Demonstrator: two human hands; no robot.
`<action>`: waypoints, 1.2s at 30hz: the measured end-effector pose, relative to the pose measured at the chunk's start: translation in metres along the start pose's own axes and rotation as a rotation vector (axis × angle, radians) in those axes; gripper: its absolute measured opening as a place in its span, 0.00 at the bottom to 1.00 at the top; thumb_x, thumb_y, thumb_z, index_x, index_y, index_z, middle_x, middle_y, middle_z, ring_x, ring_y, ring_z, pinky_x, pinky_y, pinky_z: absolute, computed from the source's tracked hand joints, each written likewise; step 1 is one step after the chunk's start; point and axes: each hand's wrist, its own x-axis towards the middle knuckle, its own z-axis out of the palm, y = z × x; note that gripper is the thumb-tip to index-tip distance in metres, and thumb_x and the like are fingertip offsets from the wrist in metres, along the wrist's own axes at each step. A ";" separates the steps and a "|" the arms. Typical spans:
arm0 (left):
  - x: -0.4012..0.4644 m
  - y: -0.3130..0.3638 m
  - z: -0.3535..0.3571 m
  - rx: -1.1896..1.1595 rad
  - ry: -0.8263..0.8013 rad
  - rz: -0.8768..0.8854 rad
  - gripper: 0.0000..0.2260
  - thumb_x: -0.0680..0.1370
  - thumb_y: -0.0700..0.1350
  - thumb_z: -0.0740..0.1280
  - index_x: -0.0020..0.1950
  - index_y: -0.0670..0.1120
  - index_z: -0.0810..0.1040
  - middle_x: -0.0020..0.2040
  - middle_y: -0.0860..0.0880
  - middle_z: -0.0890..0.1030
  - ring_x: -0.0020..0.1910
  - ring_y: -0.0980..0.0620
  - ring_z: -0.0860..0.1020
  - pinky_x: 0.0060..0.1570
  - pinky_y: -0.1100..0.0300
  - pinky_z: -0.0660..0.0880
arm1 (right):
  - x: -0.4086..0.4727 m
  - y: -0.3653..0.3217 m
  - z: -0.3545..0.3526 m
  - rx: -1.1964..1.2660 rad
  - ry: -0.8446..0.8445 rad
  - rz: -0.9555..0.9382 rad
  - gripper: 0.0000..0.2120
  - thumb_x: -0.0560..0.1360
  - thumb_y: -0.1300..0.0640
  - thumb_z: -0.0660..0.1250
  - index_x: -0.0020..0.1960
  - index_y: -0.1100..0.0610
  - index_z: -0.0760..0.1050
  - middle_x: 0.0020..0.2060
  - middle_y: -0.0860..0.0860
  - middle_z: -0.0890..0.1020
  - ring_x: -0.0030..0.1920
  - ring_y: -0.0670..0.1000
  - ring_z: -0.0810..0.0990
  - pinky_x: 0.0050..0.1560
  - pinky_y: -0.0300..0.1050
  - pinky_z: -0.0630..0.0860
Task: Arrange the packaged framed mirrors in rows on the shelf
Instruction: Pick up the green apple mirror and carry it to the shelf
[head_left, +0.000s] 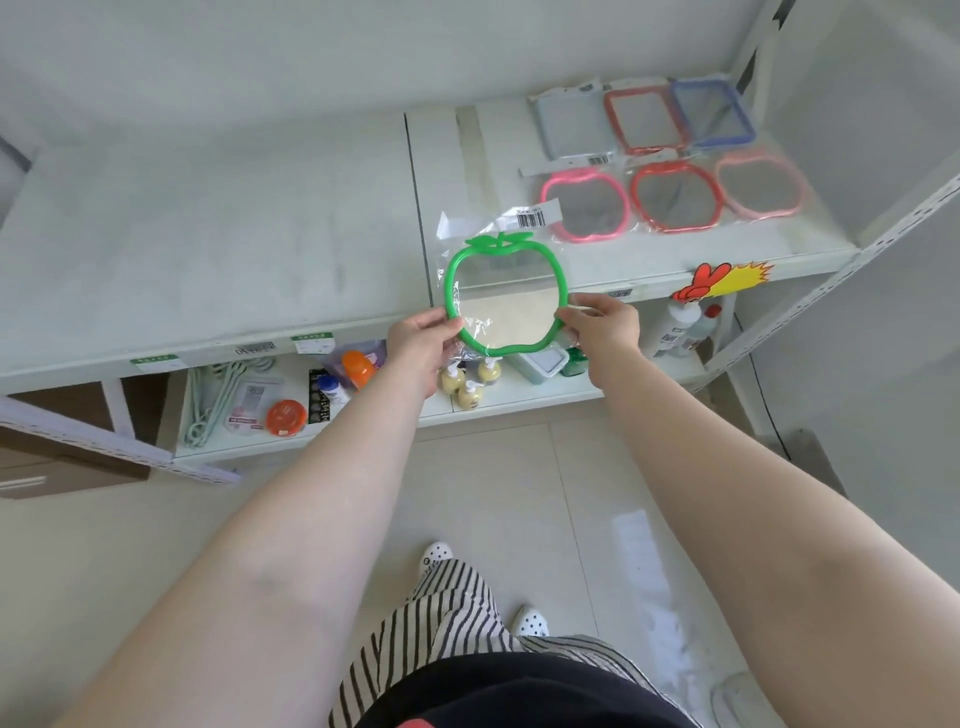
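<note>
A green apple-shaped mirror (453, 291) in a clear bag hovers over the front edge of the white shelf (260, 234). My left hand (423, 345) grips its lower left rim and my right hand (605, 325) grips its lower right rim. On the shelf's right end lie two rows of packaged mirrors. The back row holds a grey rectangular one (571, 127), a red one (644, 119) and a blue one (711, 111). The front row holds a pink apple mirror (584, 205), a red apple mirror (675, 195) and a pale pink apple mirror (761, 184).
A lower shelf (519, 397) carries small bottles, an orange tin (285, 417), hangers (208, 400) and a grey box. White bottles (678, 327) stand at its right end under a red and yellow sticker (722, 280). Perforated uprights (841, 270) frame the rack.
</note>
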 end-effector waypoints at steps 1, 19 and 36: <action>0.005 0.004 0.002 0.003 0.011 0.006 0.18 0.75 0.31 0.66 0.65 0.37 0.74 0.40 0.47 0.79 0.37 0.54 0.78 0.36 0.70 0.77 | 0.006 -0.004 0.003 -0.006 -0.006 0.004 0.11 0.70 0.64 0.73 0.52 0.57 0.80 0.32 0.51 0.80 0.29 0.47 0.75 0.32 0.37 0.73; 0.151 0.067 0.028 0.116 0.137 -0.070 0.18 0.74 0.31 0.68 0.64 0.36 0.74 0.36 0.47 0.78 0.21 0.57 0.77 0.28 0.68 0.77 | 0.134 -0.048 0.084 -0.131 -0.059 0.065 0.15 0.69 0.66 0.71 0.55 0.59 0.79 0.31 0.52 0.76 0.28 0.50 0.72 0.33 0.41 0.72; 0.208 0.063 0.064 0.243 0.223 -0.040 0.17 0.70 0.32 0.73 0.58 0.35 0.78 0.39 0.43 0.79 0.31 0.51 0.74 0.34 0.63 0.74 | 0.195 -0.060 0.085 -0.420 -0.017 -0.094 0.12 0.71 0.65 0.71 0.54 0.60 0.80 0.48 0.57 0.84 0.44 0.56 0.78 0.51 0.53 0.80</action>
